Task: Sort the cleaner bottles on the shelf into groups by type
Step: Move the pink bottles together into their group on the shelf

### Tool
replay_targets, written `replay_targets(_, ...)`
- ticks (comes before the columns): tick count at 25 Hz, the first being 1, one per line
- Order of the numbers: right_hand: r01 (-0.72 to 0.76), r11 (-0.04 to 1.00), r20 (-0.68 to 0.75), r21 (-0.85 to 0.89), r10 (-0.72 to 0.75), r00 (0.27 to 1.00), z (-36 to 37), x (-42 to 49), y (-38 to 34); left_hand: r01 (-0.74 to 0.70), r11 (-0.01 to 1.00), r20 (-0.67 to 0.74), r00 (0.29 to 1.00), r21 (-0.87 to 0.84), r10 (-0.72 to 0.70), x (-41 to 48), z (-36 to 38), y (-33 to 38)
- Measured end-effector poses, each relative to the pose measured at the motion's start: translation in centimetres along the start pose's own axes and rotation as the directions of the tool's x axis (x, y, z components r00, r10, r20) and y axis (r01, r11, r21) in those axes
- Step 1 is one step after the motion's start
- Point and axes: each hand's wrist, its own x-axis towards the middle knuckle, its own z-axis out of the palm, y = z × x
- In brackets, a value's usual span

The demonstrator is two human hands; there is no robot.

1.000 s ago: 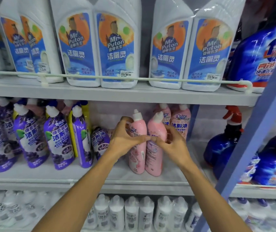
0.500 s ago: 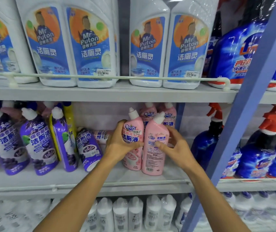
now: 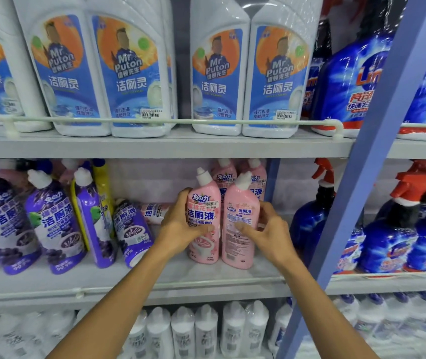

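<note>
**Two pink 洁厕液 bottles being held side by side on the middle shelf**

At nine o'clock in the view, purple bottles (image 3: 51, 224) are standing in a row on the middle shelf (image 3: 129, 281), their labels showing 兔の力 and 洁厕液. A yellow bottle (image 3: 102, 182) is peeking out behind them at about ten o'clock. Just right of the row, a tilted purple bottle (image 3: 131, 229) is leaning over. Behind it a fallen pink bottle (image 3: 153, 212) is lying on its side.

Near the centre, the left hand (image 3: 178, 229) is gripping the left pink bottle (image 3: 203, 200), with fingers curling round its left side and the thumb lying across the front label. That label is showing 兔の力, 洁厕液 and 600g. Just beside it, at its three o'clock, the right pink bottle (image 3: 241, 203) is standing with its back label outward, headed 洁厕液. The right hand (image 3: 269, 231) is holding it, the thumb pressing on the label and the fingers curling round the right side. Both bottles are standing upright on the middle shelf, with two more pink bottles (image 3: 225, 174) standing behind them.

At twelve o'clock, white bottles (image 3: 129, 73) reading "Mr Puton" and 洁厕灵 are standing behind a white rail (image 3: 181, 121). At six o'clock, small white bottles (image 3: 206, 330) are lining the lower shelf, their writing too blurred to read.

Past a blue upright (image 3: 362, 151), blue spray bottles (image 3: 393, 242) with red triggers are standing at three o'clock.
</note>
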Motion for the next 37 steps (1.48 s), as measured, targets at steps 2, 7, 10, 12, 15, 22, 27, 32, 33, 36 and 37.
replay_targets(2, -0.067, 0.983, -0.211, -0.170, 0.030, 0.977, 1.7, -0.2, -0.4, -0.025, 1.000, -0.028, 0.999, 0.014, 0.025, -0.1, 0.8, 0.2)
replay_targets(7, -0.043, 0.971, 0.046, 0.234, 0.033, 0.998, 1.5, 0.8, -0.4, -0.053, 0.999, -0.028, 0.998, 0.012, 0.054, -0.2, 1.7, -0.7)
replay_targets(10, -0.227, 0.908, 0.282, 0.354, 0.128, 0.951, 0.4, 1.8, -0.4, 0.003, 1.000, -0.073, 0.997, 0.020, -0.001, -0.3, 2.1, -1.6)
replay_targets(12, -0.268, 0.872, 0.320, 0.409, 0.138, 0.937, 0.4, 1.9, 0.3, 0.021, 1.000, -0.073, 0.997, 0.014, -0.020, -0.3, 2.3, -1.8)
replay_targets(15, -0.178, 0.906, 0.215, 0.384, 0.100, 0.972, 0.6, 1.3, -0.6, 0.021, 1.000, -0.072, 0.997, 0.011, -0.020, 0.0, 2.4, -1.9)
replay_targets(22, -0.082, 0.988, 0.077, 0.127, 0.073, 0.994, 1.1, 0.6, -0.2, 0.024, 0.999, -0.079, 0.997, 0.032, -0.021, -0.2, 3.2, -1.9)
replay_targets(27, -0.108, 0.992, -0.221, -0.063, 0.091, 0.971, 1.7, 0.6, 1.6, 0.060, 0.998, -0.080, 0.995, 0.007, -0.059, -0.3, 4.1, -2.2)
replay_targets(32, -0.131, 0.981, -0.320, -0.145, 0.079, 0.944, 2.6, 1.5, 3.4, 0.043, 0.997, -0.137, 0.989, -0.065, -0.052, 0.6, 6.5, -1.8)
replay_targets(33, -0.122, 0.982, -0.301, -0.146, 0.074, 0.951, 2.4, 1.4, 4.0, 0.041, 0.996, -0.144, 0.988, -0.077, -0.052, 0.8, 6.9, -1.7)
replay_targets(36, -0.157, 0.976, -0.294, -0.149, 0.108, 0.950, 1.9, 1.3, 4.3, 0.066, 0.993, -0.159, 0.984, -0.098, -0.081, 1.5, 7.5, -1.8)
replay_targets(37, -0.164, 0.975, -0.319, -0.152, 0.109, 0.942, 2.1, 1.4, 4.1, 0.085, 0.990, -0.160, 0.982, -0.113, -0.102, 1.6, 7.5, -2.0)
